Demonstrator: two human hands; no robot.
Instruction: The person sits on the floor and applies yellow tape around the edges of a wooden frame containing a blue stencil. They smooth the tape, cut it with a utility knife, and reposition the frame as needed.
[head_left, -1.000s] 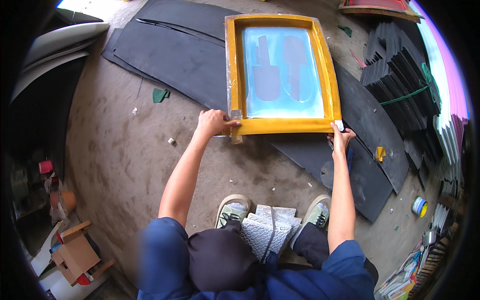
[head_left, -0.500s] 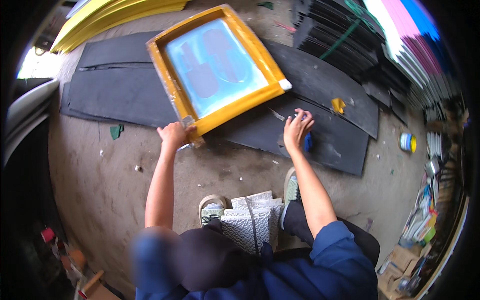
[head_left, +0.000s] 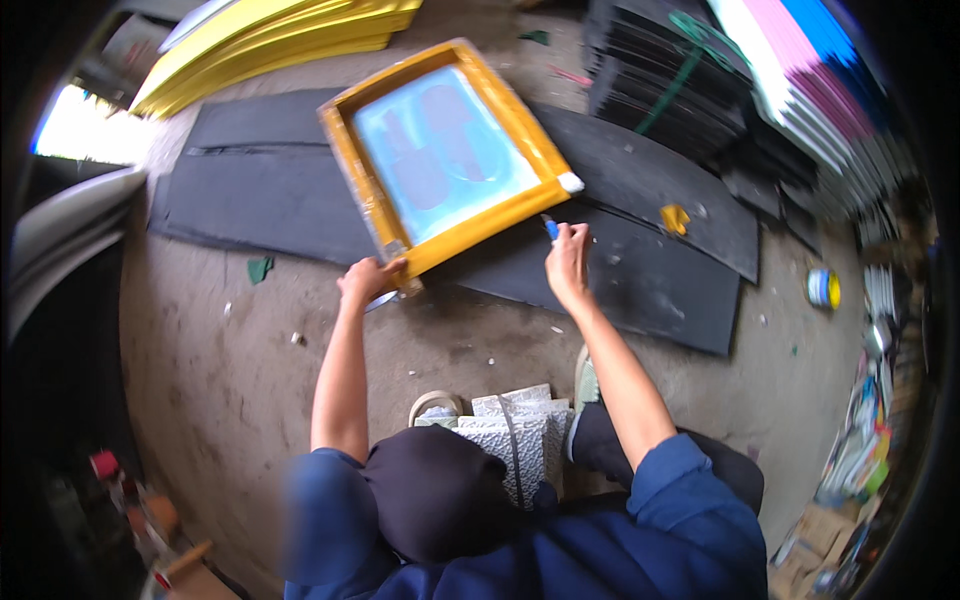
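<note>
A yellow-edged screen-printing frame (head_left: 487, 226) lies tilted across black sheets (head_left: 265, 195) on the floor. Its pale blue mesh (head_left: 470, 195) carries greyish shapes. At the near left corner, my left hand (head_left: 368, 280) is closed on the frame, beside silvery tape. Under that hand a shiny pale curved edge shows, too little to name. My right hand (head_left: 568, 265) is closed round a slim blue tool with a greyish tip (head_left: 552, 230). The tool points toward the frame's near edge, just short of its white-taped right corner; its exact kind is unclear.
Yellow sheets (head_left: 290, 40) are piled at the far left, black sheets (head_left: 670, 80) and coloured sheets (head_left: 815, 60) at the far right. A yellow scrap (head_left: 675, 219) lies on the black sheets. A small tin (head_left: 823, 288) stands right. White textured blocks (head_left: 510, 430) sit between my feet.
My right hand has moved left toward the frame, and the blue tool now shows in its fingers. My left hand keeps its grip on the corner. The whole view has shifted slightly.
</note>
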